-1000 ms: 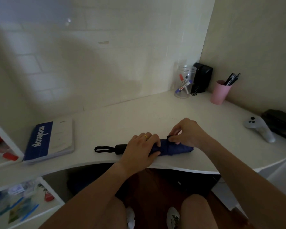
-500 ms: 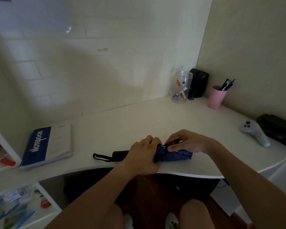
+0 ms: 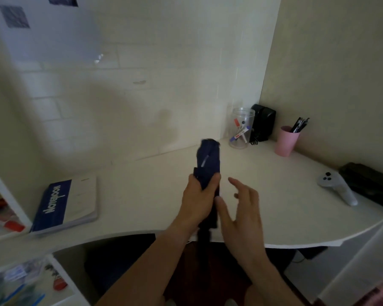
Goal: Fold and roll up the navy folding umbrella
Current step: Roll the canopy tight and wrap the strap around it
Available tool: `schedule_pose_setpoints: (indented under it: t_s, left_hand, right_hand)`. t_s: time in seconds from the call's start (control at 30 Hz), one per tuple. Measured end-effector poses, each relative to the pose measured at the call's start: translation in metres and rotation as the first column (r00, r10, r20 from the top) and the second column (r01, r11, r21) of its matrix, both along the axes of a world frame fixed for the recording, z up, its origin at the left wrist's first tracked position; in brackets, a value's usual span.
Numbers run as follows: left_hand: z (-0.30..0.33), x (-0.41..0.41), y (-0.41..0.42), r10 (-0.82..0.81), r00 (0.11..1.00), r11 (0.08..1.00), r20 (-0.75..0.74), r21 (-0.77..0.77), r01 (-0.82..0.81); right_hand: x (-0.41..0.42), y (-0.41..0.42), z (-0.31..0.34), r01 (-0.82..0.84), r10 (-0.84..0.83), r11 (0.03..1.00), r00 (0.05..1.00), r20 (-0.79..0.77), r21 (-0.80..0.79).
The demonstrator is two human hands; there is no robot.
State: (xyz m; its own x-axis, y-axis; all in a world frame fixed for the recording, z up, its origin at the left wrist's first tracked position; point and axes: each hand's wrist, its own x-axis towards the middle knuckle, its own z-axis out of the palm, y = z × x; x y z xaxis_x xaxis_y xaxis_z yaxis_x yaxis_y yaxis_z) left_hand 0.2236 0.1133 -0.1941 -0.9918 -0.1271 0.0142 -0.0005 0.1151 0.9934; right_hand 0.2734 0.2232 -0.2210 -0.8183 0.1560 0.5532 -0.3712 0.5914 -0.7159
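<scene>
The navy folding umbrella [image 3: 208, 161], rolled into a compact bundle, is held upright above the white desk [image 3: 142, 195], its top end pointing away from me and blurred by motion. My left hand [image 3: 197, 202] grips its middle. The black handle end hangs down behind my hands near the desk's front edge. My right hand [image 3: 241, 208] is beside the umbrella on the right, fingers spread, holding nothing.
A blue and white notebook [image 3: 64, 204] lies at the left. At the back right stand a clear jar of markers [image 3: 241, 129], a black box [image 3: 263, 122] and a pink pen cup [image 3: 286, 140]. A white controller [image 3: 336, 187] and a dark case [image 3: 369, 184] lie at the right.
The umbrella was lying flat on the desk under both hands; now my left hand has lifted and turned it upright. My right hand has let go and opened.
</scene>
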Motion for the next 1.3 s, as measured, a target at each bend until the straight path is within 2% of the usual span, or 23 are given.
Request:
schedule_pose_setpoints:
  t_s: [0.1,0.27,0.37,0.4,0.47,0.5,0.53,0.57,0.63,0.67,0.7,0.73,0.8,0.87,0.93,0.97,1.0,1.03,1.07,1.13,1.17,1.23,1.3]
  left_hand:
    - [0.026,0.011,0.01,-0.035,0.996,0.922,0.078,0.387,0.002]
    - [0.062,0.014,-0.008,-0.051,0.998,0.915,0.042,0.401,0.03]
    - [0.087,0.011,-0.023,-0.146,0.989,0.807,0.016,0.58,0.11]
    - [0.092,0.013,-0.027,-0.226,0.974,0.749,-0.013,0.637,0.182]
    - [0.093,0.019,-0.031,-0.353,0.93,0.614,-0.107,0.723,0.316]
    - [0.093,0.022,-0.031,-0.382,0.912,0.556,-0.149,0.752,0.355]
    - [0.093,0.023,-0.032,-0.384,0.908,0.534,-0.168,0.762,0.367]
    - [0.094,0.023,-0.031,-0.354,0.922,0.555,-0.159,0.757,0.344]
    - [0.096,0.02,-0.028,-0.207,0.975,0.653,-0.076,0.732,0.195]
    - [0.096,0.017,-0.027,-0.112,0.993,0.685,-0.038,0.721,0.105]
    - [0.096,0.013,-0.027,-0.03,0.999,0.705,-0.023,0.708,0.037]
    - [0.095,0.01,-0.028,0.018,1.0,0.717,-0.023,0.697,0.003]
    - [0.094,0.011,-0.029,-0.015,0.999,0.728,-0.041,0.684,0.039]
    - [0.088,0.019,-0.026,-0.169,0.982,0.69,-0.082,0.702,0.178]
    - [0.076,0.032,-0.021,-0.34,0.935,0.593,-0.097,0.75,0.294]
    - [0.07,0.037,-0.017,-0.383,0.919,0.568,-0.092,0.761,0.313]
    - [0.065,0.038,-0.014,-0.382,0.921,0.576,-0.081,0.758,0.306]
    - [0.063,0.037,-0.011,-0.337,0.939,0.613,-0.063,0.743,0.27]
    - [0.061,0.033,-0.009,-0.26,0.964,0.657,-0.05,0.723,0.215]
    - [0.063,0.024,-0.006,-0.091,0.994,0.706,-0.052,0.701,0.101]
    - [0.064,0.02,-0.006,-0.044,0.997,0.706,-0.059,0.704,0.073]
    - [0.065,0.022,-0.005,-0.073,0.994,0.694,-0.084,0.711,0.111]
    - [0.064,0.031,-0.006,-0.223,0.966,0.64,-0.127,0.729,0.243]
  right_hand:
    - [0.015,-0.022,0.0,0.008,-0.008,0.993,1.0,-0.002,0.115]
    - [0.022,-0.01,0.01,-0.167,0.167,0.986,0.984,0.066,-0.011]
    - [0.033,0.0,0.025,-0.398,0.427,0.894,0.896,0.123,-0.205]
    - [0.038,0.001,0.029,-0.473,0.548,0.795,0.828,0.117,-0.379]
    - [0.045,0.002,0.036,-0.478,0.792,0.378,0.611,0.01,-0.793]
    - [0.046,0.001,0.037,-0.42,0.846,0.195,0.529,-0.065,-0.887]
    - [0.047,0.001,0.038,-0.386,0.866,0.123,0.492,-0.092,-0.914]
    - [0.047,0.002,0.04,-0.386,0.863,0.165,0.502,-0.057,-0.908]
    - [0.047,0.002,0.043,-0.435,0.72,0.558,0.677,0.152,-0.706]
    - [0.048,0.002,0.042,-0.414,0.559,0.788,0.792,0.247,-0.456]
    - [0.05,0.003,0.036,-0.377,0.413,0.908,0.877,0.244,-0.181]
    - [0.051,0.002,0.028,-0.324,0.311,0.946,0.929,0.2,0.03]
    - [0.055,0.0,0.02,-0.261,0.247,0.961,0.959,0.142,0.094]
    - [0.055,-0.003,0.027,-0.315,0.381,0.901,0.903,0.198,-0.298]
    - [0.052,-0.001,0.038,-0.312,0.698,0.528,0.689,0.194,-0.79]
    - [0.05,0.001,0.042,-0.277,0.788,0.374,0.598,0.146,-0.885]
    - [0.048,0.004,0.044,-0.272,0.818,0.337,0.558,0.138,-0.901]
    - [0.045,0.004,0.043,-0.288,0.798,0.389,0.58,0.164,-0.875]
    - [0.045,0.003,0.042,-0.318,0.72,0.529,0.659,0.217,-0.787]
    - [0.047,-0.002,0.035,-0.309,0.45,0.837,0.858,0.247,-0.453]
    - [0.048,-0.003,0.032,-0.271,0.345,0.909,0.916,0.206,-0.317]
    - [0.05,-0.002,0.024,-0.247,0.317,0.905,0.934,0.164,-0.345]
    - [0.051,0.002,0.031,-0.257,0.474,0.754,0.85,0.231,-0.604]
